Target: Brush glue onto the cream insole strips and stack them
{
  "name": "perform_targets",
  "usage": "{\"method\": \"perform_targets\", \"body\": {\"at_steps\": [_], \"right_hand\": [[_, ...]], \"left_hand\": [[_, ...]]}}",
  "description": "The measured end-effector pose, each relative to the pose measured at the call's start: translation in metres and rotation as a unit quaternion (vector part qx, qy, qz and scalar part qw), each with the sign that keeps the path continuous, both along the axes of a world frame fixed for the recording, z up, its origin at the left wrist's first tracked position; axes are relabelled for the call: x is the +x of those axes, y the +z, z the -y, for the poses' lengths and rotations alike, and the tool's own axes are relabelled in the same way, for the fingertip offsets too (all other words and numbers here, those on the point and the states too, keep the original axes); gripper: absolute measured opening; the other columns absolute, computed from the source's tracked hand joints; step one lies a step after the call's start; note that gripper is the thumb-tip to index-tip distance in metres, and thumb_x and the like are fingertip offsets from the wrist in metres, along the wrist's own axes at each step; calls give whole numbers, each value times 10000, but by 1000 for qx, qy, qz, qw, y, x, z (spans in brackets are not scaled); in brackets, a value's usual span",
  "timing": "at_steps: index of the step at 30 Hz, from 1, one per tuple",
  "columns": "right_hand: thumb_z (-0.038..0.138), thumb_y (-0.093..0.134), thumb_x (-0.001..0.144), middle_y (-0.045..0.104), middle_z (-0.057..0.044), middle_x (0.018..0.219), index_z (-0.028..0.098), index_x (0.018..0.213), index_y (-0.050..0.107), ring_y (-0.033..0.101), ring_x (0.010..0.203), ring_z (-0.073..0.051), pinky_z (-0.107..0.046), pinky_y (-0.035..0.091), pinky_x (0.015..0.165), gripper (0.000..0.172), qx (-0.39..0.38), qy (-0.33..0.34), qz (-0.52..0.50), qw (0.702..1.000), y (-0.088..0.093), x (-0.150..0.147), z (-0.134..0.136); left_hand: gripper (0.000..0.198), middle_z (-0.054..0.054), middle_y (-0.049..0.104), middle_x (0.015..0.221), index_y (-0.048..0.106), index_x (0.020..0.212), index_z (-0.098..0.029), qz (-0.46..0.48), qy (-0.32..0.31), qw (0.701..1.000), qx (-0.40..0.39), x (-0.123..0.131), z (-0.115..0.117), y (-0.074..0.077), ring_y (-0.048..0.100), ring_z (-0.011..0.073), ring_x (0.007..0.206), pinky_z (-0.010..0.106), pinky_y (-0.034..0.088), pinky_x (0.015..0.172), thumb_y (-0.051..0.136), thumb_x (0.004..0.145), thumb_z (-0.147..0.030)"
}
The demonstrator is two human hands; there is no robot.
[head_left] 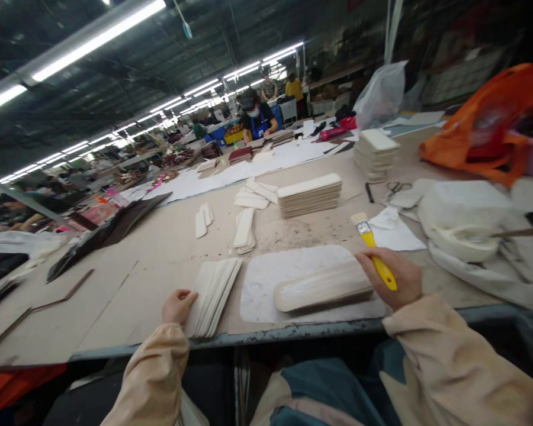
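— What's hard to see?
— The left hand's (177,306) fingers curl against the fanned strips (215,293) at the table (160,236) edge; I cannot tell if they grip.
— The right hand (397,278)?
— Fingers closed round the yellow brush (375,251), touching the long cream pad (323,287). Stacked pieces (310,194) lie beyond.

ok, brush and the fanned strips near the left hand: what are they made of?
The brush: glossy yellow handle, probably plastic; shiny silver collar, likely metal; pale bristles. The strips: cream, matte, thin and flat, so card or pressed board by the look; cannot tell which.
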State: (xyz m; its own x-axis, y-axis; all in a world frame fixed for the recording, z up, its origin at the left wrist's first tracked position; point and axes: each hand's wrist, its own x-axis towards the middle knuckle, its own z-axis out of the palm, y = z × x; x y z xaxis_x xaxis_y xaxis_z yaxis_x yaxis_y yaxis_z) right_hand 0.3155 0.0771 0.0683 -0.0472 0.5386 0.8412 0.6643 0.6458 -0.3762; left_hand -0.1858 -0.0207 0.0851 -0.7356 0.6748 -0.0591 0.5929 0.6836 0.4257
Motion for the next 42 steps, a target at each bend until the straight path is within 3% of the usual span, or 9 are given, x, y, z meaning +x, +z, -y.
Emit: {"method": "perform_targets", "body": {"at_steps": [6,10,14,16,20,26,31,35,42], "right_hand": [[234,619,872,709,-19,853,231,989,640,681,692,-153,-277,547,681,119,-35,1,-102,994,-3,3,1],[319,612,878,704,-52,957,232,937,619,693,787,-178,-317,557,751,105,-133,51,-183,973,3,3,8],[417,614,867,622,-108,1205,229,940,501,675,961,-219,-359,558,787,231,-252,237,-287,893,11,0,15],[439,636,846,611,-115,1221,234,943,468,662,994,-227,-352,553,768,282,-290,295,-297,860,12,-1,18],[388,691,805,683,-45,920,223,811,471,658,848,-182,-294,517,732,275,-303,217,-255,892,7,1,20],[415,689,785,615,7,695,216,745,517,571,592,-141,-256,459,559,266,-250,-5,-184,951,-1,14,13],[435,637,824,581,20,606,227,735,544,526,496,-134,-250,399,472,245,-208,-58,-84,973,4,17,14],[401,609,852,573,24,594,205,727,557,530,490,-116,-232,392,492,238,-183,-48,-16,982,3,8,15],[394,609,849,617,16,653,205,745,569,575,552,-128,-234,405,551,219,-193,-70,22,978,-16,-2,1]], "left_hand": [[393,21,645,774,671,998,-190,-52,20,992,117,18,13,42,596,205,783,291,440,675,541,770,-483],[337,1,656,782,681,887,-205,27,-125,971,201,87,14,63,575,175,763,251,429,651,639,718,-494],[210,7,658,776,668,777,-207,115,-394,898,160,182,2,59,579,153,730,239,431,650,595,804,-401],[202,9,649,749,661,783,-205,133,-470,863,129,222,-6,50,582,147,720,247,430,672,537,853,-348],[196,14,662,759,669,795,-206,169,-491,849,93,270,-22,32,585,150,729,260,425,690,522,858,-319],[238,3,643,715,684,832,-184,368,-414,832,19,264,-20,21,550,138,640,234,420,578,646,747,-403],[330,-1,630,745,664,877,-162,519,-277,809,15,233,2,-2,554,101,581,225,453,554,694,705,-443],[372,-31,593,670,598,874,-160,474,-208,853,66,219,0,-12,549,89,519,215,445,487,740,632,-404],[407,-76,576,535,480,910,-192,398,-206,889,89,208,-31,-16,538,103,478,214,403,472,732,623,-333]]}}
